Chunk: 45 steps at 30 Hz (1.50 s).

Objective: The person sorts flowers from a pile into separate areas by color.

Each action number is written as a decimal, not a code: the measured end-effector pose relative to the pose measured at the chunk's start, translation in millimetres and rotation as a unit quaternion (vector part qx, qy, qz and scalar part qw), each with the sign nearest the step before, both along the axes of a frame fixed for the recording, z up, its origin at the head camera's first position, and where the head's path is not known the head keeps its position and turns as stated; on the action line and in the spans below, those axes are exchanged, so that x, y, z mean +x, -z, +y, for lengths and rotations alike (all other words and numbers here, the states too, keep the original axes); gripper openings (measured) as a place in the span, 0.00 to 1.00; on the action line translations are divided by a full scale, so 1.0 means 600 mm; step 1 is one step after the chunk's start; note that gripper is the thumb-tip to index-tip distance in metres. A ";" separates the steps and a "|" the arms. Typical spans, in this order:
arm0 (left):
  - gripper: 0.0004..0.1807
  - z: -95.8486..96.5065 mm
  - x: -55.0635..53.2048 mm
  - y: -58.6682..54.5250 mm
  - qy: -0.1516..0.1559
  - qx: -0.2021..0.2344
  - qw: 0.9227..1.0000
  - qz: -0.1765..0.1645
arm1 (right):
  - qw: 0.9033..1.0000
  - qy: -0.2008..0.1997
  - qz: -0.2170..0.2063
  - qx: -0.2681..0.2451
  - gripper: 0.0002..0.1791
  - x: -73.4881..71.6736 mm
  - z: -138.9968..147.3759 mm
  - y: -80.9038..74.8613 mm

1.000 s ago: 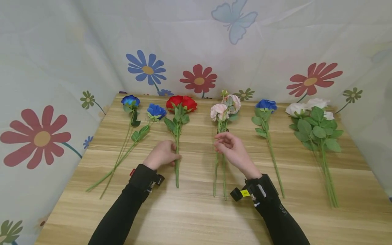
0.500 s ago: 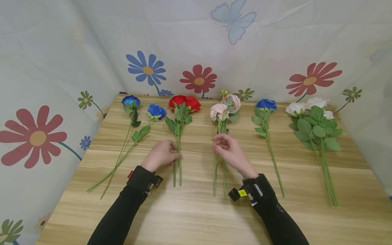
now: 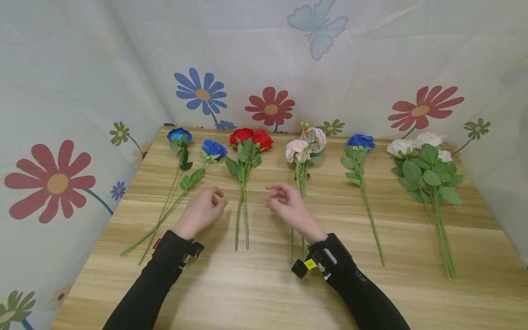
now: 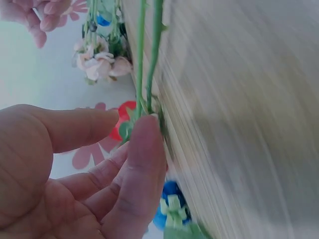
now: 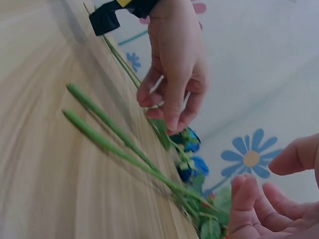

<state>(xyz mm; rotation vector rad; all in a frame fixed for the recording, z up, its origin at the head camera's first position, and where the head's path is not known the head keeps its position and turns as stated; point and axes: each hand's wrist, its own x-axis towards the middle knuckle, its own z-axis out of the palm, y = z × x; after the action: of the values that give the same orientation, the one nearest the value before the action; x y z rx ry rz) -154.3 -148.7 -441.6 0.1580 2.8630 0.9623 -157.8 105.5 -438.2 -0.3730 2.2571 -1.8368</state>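
Two long-stemmed red roses [image 3: 250, 139] lie on the wooden table, their stems crossing. Just left of those stems, my left hand [image 3: 200, 211] hovers with loosely bent fingers and nothing between thumb and fingertips; the left wrist view also has a gap there. My right hand [image 3: 290, 208] is over the stems of the pale pink roses [image 3: 298, 150], fingers relaxed and holding nothing. In the right wrist view, the red roses' green stems [image 5: 109, 134] rest on the table between both hands. Two blue roses [image 3: 213, 150] lie left of my left hand, stems crossed.
A single blue rose [image 3: 360, 142] lies to the right of the pink ones. Beyond it, a bunch of white roses [image 3: 399, 147] with broad green leaves lies near the table's right edge. A flower-printed cloth [image 3: 247, 41] stands behind the wooden table [image 3: 247, 293].
My left hand has let go of the red roses and drawn back left; their stems now lie spread apart. My right hand has moved left, away from over the pink flowers' upper stems.
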 end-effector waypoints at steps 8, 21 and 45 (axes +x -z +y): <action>0.14 -0.047 0.020 -0.002 -0.011 -0.032 0.998 0.045 | 0.998 -0.023 -0.037 -0.040 0.26 0.006 -0.061 -0.002; 0.13 -0.137 0.058 -0.016 -0.064 -0.153 0.978 0.130 | 0.985 -0.010 -0.127 -0.118 0.29 0.004 -0.144 -0.005; 0.19 -0.204 0.072 0.012 -0.052 -0.176 0.983 0.019 | 0.947 0.003 -0.236 -0.219 0.29 0.014 -0.187 0.016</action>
<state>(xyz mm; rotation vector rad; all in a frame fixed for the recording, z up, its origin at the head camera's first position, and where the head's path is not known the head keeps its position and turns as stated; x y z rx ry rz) -111.3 -271.0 -448.9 -0.0057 3.0439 0.4551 -149.1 -6.6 -447.9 0.0185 1.5369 -2.1442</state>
